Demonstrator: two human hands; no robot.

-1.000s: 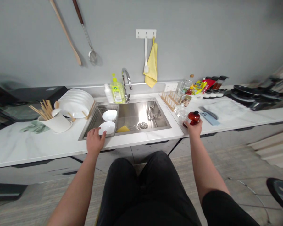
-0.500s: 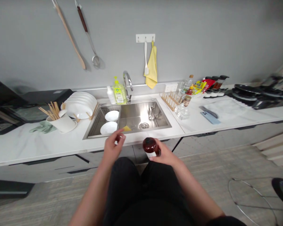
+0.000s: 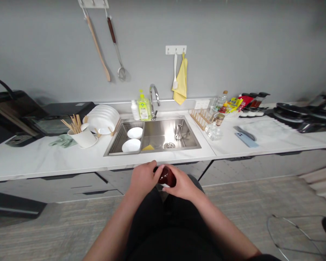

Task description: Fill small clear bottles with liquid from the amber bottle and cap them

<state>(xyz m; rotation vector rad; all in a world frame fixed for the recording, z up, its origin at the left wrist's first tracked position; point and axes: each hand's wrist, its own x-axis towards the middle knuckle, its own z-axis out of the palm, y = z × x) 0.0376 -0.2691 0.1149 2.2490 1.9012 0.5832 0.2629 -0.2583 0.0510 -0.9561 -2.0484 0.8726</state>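
A dark reddish-brown bottle with a white label is in front of the counter's edge, close to my body. My right hand wraps round its side, thumb near the label. At its dark top, my left hand has its fingers closed round the cap, which is mostly hidden. Beyond both hands lies the steel sink. Two white bowls sit in its left rack section, and a yellow sponge rests near the front wall of the basin.
Left of the sink stand a utensil holder and white plates. A soap bottle is beside the faucet. To the right are a wooden rack, glass bottles, a phone and black pans.
My left hand has moved right from near the sink edge and closed on the bottle's cap. The bottle has shifted slightly left and its top tilts toward that hand. The view has turned slightly left.
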